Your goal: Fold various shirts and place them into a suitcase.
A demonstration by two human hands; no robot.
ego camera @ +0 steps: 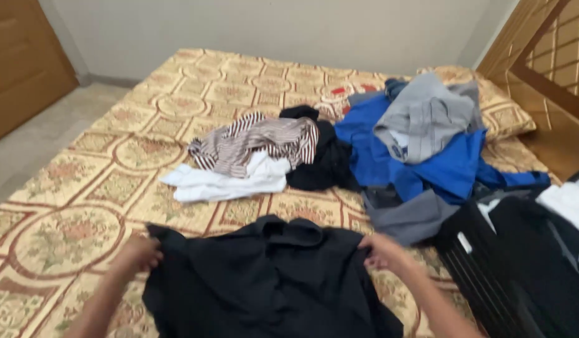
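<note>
A bed [82, 206] covered by a cream spread with red and green floral medallions fills the room's middle, with a plain pale wall behind, a wooden door [20, 62] at the left and a wooden headboard [552, 56] at the right. A black shirt [264, 281] lies flat on the near part of the spread, collar toward the far side. The left hand [141, 253] grips the shirt's left shoulder edge, fingers closed on the cloth; the right hand [380, 250] pinches the opposite shoulder, fingers pressed together around the fabric, though blur hides the fingertips.

Spreading it well seems to call for an even pull outward from both shoulders, keeping the collar centred and the body free of wrinkles before any fold is made.

Beyond the shirt lies a heap: a white garment [220, 181] under a striped shirt [258, 144], a black garment [324, 159] just beside them, then a blue garment [421, 163] with a grey garment [427, 116] on top. A patterned pillow [508, 116] sits behind that pile. Dark folded clothing [521, 269] rests at the near right edge.
</note>
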